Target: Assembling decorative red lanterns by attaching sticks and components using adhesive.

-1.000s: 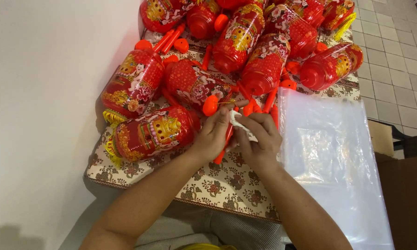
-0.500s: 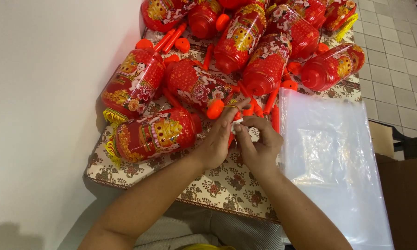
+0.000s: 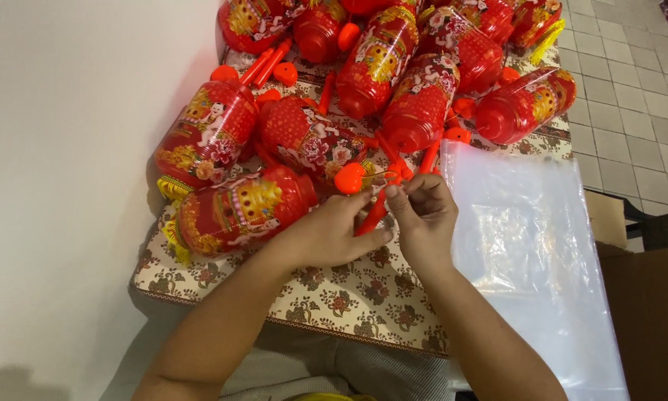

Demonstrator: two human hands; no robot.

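We pinch a thin orange stick (image 3: 372, 214) w/ left hand (image 3: 332, 234) & right hand (image 3: 423, 215), both closed on it, above desk (image 3: 334, 297) beside red lanterns (image 3: 237, 208).

The light over my work is soft, even and fairly bright, with only a faint shadow pooling at the lower left corner of the plain white wall (image 3: 67, 186). Pale glare spreads across the clear crinkled plastic sheet (image 3: 527, 245) hanging off the table's right edge. Small highlights glint on the glossy red plastic lanterns (image 3: 237, 208), and focus stays sharp throughout.
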